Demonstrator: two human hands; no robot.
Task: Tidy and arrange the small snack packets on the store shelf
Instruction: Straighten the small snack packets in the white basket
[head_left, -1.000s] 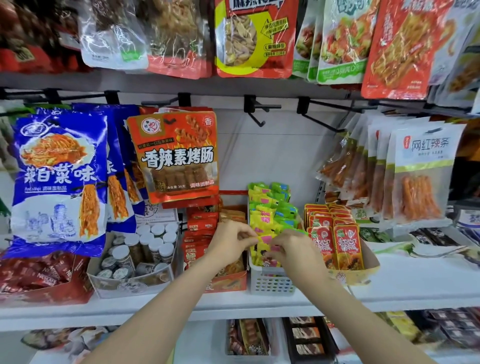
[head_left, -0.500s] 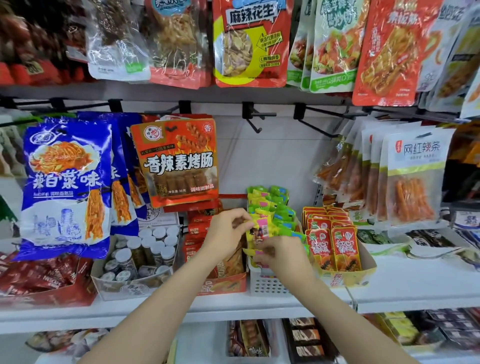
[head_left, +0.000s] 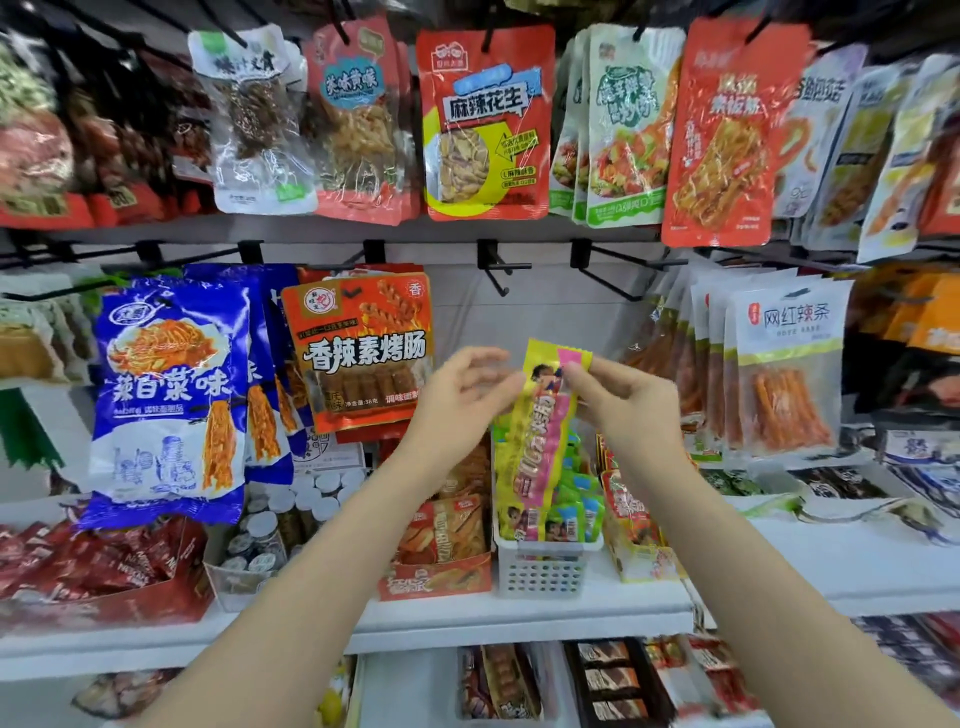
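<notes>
Packets in yellow and pink, joined in a long strip (head_left: 537, 431), are hanging from the right hand (head_left: 621, 402) above the white slotted basket (head_left: 540, 569), which serves here as the reference point. The right hand is pinching the strip's top edge between thumb and fingertips. The left hand (head_left: 460, 400) is standing just left of the strip with its fingers loosely spread; whether they are touching the film cannot be told. The strip's lower end is reaching down into the basket, among the green and blue small packets (head_left: 579, 499) filling it.

Handling judgement: the strip is appearing light, thin and limp, draping under its own weight; the glossy film is likely slippery, and the seams between sections are likely the weak points. A hold on the crimped top edge, with the other hand supporting lower down, is looking soundest for folding or feeding it back into the basket.

Surroundings: directly left of the basket a red display carton (head_left: 436, 579) of orange packets is standing; further left, a clear tub of white-capped bottles (head_left: 260, 545). Directly right of the basket a yellow carton of red packets (head_left: 628, 514) is sitting close against it. Above and left of the basket the orange hanging bag (head_left: 363, 353) is dangling low; above and right, clear-fronted bags of red strips (head_left: 784, 374) are hanging. These neighbours are crowding the basket, so the strip is likely to snag or spill sideways unless lowered straight.
</notes>
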